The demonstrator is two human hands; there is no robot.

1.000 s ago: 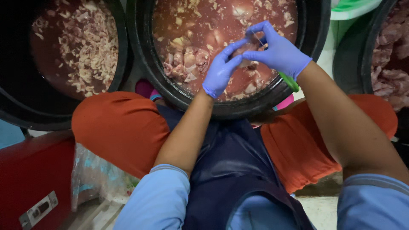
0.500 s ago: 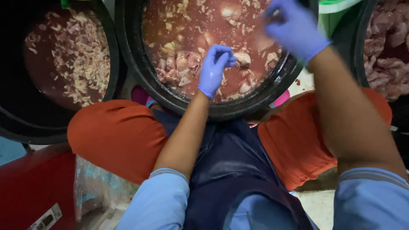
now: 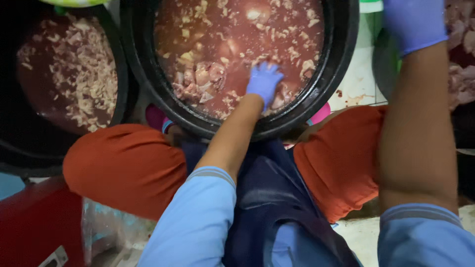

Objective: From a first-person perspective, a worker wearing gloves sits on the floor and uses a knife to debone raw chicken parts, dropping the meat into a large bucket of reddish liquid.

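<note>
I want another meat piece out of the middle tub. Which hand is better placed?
Probably the left hand: it is already down in the middle tub among the meat pieces. The right hand is raised off to the right, near another tub.

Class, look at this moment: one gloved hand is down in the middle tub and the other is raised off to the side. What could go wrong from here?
1. The left hand is dipped in the reddish liquid of the middle tub; liquid might get over the glove cuff onto the bare forearm.
2. The tub sits right against the orange knees, so stirring may splash them.
3. The raised right hand may drip onto the tiled floor.
</note>
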